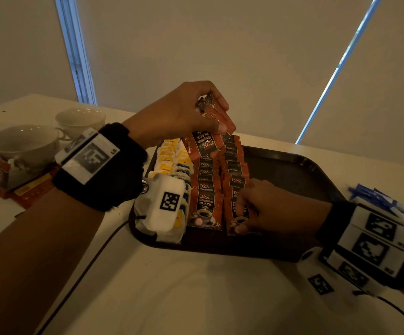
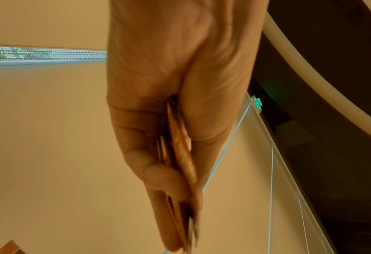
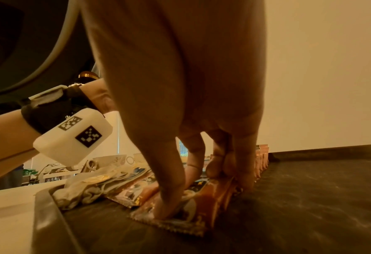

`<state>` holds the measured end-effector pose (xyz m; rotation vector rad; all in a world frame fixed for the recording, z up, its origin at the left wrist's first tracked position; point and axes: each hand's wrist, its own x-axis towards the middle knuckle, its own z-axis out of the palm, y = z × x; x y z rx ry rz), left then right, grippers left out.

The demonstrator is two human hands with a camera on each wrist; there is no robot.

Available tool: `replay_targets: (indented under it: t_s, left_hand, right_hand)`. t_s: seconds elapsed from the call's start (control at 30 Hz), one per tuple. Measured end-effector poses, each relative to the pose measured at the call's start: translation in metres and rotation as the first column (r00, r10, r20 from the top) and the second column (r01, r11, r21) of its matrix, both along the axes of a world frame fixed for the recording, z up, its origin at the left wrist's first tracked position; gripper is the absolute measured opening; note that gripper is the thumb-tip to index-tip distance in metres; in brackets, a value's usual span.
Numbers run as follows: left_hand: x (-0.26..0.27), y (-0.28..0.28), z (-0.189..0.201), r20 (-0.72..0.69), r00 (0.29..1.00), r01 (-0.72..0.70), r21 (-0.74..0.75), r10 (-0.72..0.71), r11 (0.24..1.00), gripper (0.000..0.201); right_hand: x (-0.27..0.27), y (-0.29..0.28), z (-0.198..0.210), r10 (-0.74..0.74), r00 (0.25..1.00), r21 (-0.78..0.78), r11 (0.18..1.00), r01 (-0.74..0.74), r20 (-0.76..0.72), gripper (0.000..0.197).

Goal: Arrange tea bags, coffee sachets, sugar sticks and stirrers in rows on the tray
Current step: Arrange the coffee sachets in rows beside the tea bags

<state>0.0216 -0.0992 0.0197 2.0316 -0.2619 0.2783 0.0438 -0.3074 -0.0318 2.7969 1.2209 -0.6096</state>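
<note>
A dark tray (image 1: 292, 170) holds a row of yellow-and-white tea bags (image 1: 169, 160) at its left and two rows of orange coffee sachets (image 1: 205, 180) beside them. My left hand (image 1: 196, 110) is raised over the far end of the rows and pinches a few coffee sachets (image 1: 216, 112) between thumb and fingers; the left wrist view shows them edge-on (image 2: 180, 154). My right hand (image 1: 263, 204) is on the nearest sachet of the right row (image 3: 193, 202), thumb on top, bent fingers against its right edge. Blue sugar sticks (image 1: 377, 199) lie off the tray at the right.
Two white cups (image 1: 22, 143) stand at the left of the table, with torn orange packaging (image 1: 27, 189) in front of them. The tray's right half (image 3: 310, 197) is bare. A black cable (image 1: 87, 267) runs across the table near the front.
</note>
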Motion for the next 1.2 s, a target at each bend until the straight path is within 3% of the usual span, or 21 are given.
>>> replay_targets:
  t_s: [0.13,0.7,1.0,1.1,1.2]
  left_hand:
    - [-0.001,0.001,0.001,-0.002,1.0,-0.003,-0.001,0.003,1.0,0.032]
    - [-0.003,0.002,0.001,-0.007,1.0,0.003,0.002,-0.003,1.0,0.031]
    - [-0.001,0.007,0.002,-0.004,0.998,-0.056,0.004,0.056,0.998,0.021]
    - [-0.001,0.006,0.002,-0.053,0.998,-0.033,-0.007,0.032,0.999,0.024]
    - [-0.003,0.002,0.002,-0.109,0.991,0.073,-0.018,-0.074,0.997,0.035]
  right_hand:
    - [0.001,0.003,0.001,-0.003,1.0,-0.017,1.0,0.003,0.005,0.025]
    - [0.004,0.007,0.0,-0.015,0.999,0.005,1.0,0.015,0.032,0.029]
    - [0.002,-0.004,0.015,-0.07,0.997,0.193,0.979,0.062,0.032,0.021]
    - [-0.001,-0.002,0.021,-0.187,0.982,0.431,0.888,0.159,0.021,0.018]
    - [-0.004,0.006,0.029,-0.339,0.936,0.675,0.668,0.314,-0.101,0.03]
